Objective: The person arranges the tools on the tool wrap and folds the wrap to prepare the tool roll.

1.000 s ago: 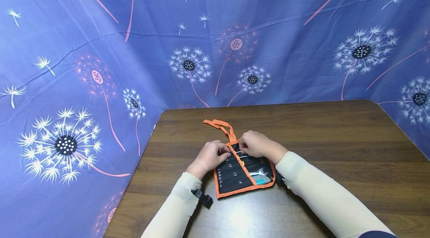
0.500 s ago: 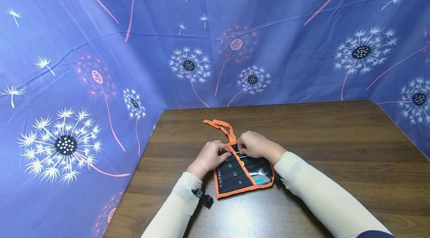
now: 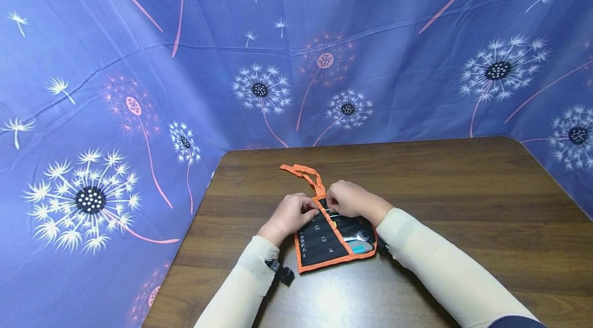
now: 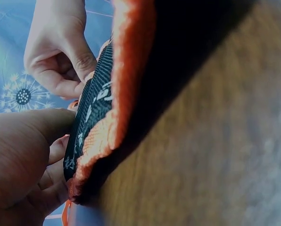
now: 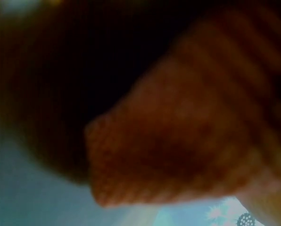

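A black tool roll (image 3: 319, 245) with orange trim and white numbers lies on the table, its pocket row facing right. My left hand (image 3: 289, 217) pinches its upper left part; in the left wrist view the thumb and fingers sit on either side of the black cloth (image 4: 95, 106). At the far pockets, my right hand (image 3: 354, 200) has curled fingers around the end of a slim silver tool (image 3: 334, 216), mostly hidden. An open-end wrench (image 3: 359, 237) and a teal-and-grey item (image 3: 361, 247) rest in the nearer pockets. Blurred orange cloth (image 5: 178, 141) fills the right wrist view.
Orange tie straps (image 3: 308, 173) trail from the roll's far corner across the brown wooden table (image 3: 445, 178). Behind the table and to its left hangs a blue cloth (image 3: 204, 91) with a dandelion print. A black strap (image 3: 281, 272) hangs at the left wrist.
My right hand has shifted slightly left toward the orange pocket edge, and the roll's right side has drawn in a little. The left hand stays in place.
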Demonstrator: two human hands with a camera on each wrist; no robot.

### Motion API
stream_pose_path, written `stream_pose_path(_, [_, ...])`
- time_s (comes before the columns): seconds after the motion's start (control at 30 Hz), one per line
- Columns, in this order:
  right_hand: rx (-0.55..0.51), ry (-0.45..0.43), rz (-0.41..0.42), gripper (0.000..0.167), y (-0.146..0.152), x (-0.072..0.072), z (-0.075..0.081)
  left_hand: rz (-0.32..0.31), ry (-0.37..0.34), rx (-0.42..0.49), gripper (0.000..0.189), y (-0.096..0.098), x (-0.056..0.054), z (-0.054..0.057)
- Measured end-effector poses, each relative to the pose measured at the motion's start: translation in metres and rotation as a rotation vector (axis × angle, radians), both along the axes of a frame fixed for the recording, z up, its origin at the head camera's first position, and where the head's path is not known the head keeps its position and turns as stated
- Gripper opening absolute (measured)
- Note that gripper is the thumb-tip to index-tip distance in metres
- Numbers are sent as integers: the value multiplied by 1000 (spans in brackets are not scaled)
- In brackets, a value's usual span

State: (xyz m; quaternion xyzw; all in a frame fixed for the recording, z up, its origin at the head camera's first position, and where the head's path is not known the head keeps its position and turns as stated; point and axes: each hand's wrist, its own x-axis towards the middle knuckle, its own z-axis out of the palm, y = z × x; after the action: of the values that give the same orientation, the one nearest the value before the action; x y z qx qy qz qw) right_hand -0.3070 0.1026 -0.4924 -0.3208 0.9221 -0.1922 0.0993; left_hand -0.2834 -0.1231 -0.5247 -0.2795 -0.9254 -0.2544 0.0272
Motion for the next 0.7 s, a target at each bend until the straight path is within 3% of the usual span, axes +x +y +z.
stream_pose_path(0.43, [-5, -5, 0, 25, -3, -2, -3, -12, 19, 6, 4, 0, -1, 0])
stream_pose_path(0.7, [22, 21, 6, 23, -1, 4, -1, 6, 14, 8, 7, -1, 3, -2])
